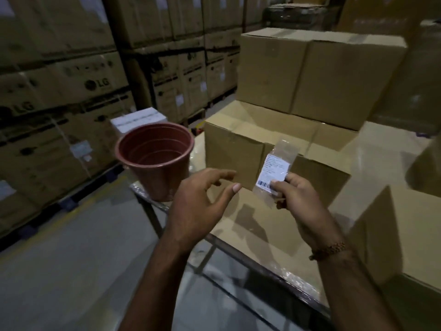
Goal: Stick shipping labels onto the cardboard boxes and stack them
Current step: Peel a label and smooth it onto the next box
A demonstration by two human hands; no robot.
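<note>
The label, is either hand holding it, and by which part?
The right hand pinches the shipping label at its lower right edge. The left hand holds nothing.

You hold a shipping label [273,172] that is white with fine black print and a black barcode at its lower end, sealed in a clear, glossy sleeve. The cardboard boxes [317,75] stacked before you are plain tan-brown, with a strip of greyish tape along the top one, and the flower pot [155,161] to your left is terracotta red-brown with ridged rings inside. Behind it a small box [138,120] shows white, the warehouse cartons [59,87] are darker brown with black logos and lettering, and a bracelet [330,250] looks coppery gold.
</note>
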